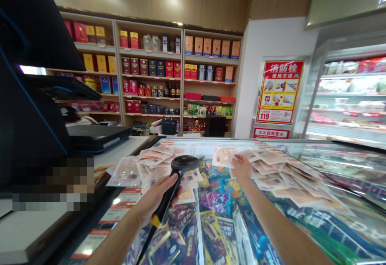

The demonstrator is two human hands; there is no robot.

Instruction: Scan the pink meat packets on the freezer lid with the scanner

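Note:
My left hand (161,194) is wrapped round the handle of a black barcode scanner (184,163), its head up and its cable running down toward me. With the fingers of my right hand (242,167) I pinch the edge of a flat, clear-and-white plastic packet (223,156), raised over the glass top of a display freezer. Left of the scanner lies a loose pile of similar packets (128,171) with barcodes showing. A larger spread-out pile of packets (289,172) lies to the right of my right hand. What the packets contain is hard to make out.
Beneath the glass lie colourful ice cream packs (215,200). A dark checkout terminal (33,96) stands close at the left, beside a black flat scale-like device (98,137). Shelves of boxed goods (150,67) line the back wall; a lit refrigerated cabinet (350,96) stands at right.

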